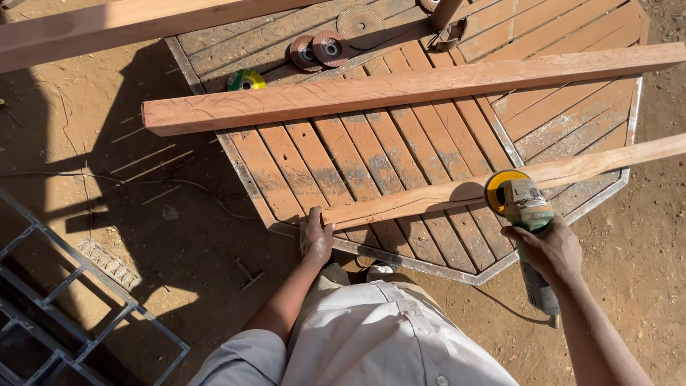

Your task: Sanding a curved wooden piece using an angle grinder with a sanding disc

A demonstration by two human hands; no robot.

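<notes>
On the slatted wooden tabletop with a metal rim (429,266), a thin pale wooden strip (586,166) lies at a slant, running from its near end by your body out past the right edge of view. Your left hand (316,236) is pressed down on that near end, fingers closed over the end of the strip and the thumb along its side. Your right hand (552,250) is wrapped tight around the body of a grey-green angle grinder (530,214), which points away from you. Its yellow-guarded disc (501,187) sits right against the near edge of the strip, about midway along the visible length; whether the disc actually touches the wood cannot be told. The grinder's tail end sticks out below your fist, and a dark cable trails from it across the sandy ground.

Farther out on the table rests a thicker reddish wooden beam (400,89), roughly parallel to the strip and well apart from it. Beyond that beam lie several round abrasive discs (320,48) and one green-and-yellow disc (246,80). A grey metal frame (78,314) lies on the ground to your left.
</notes>
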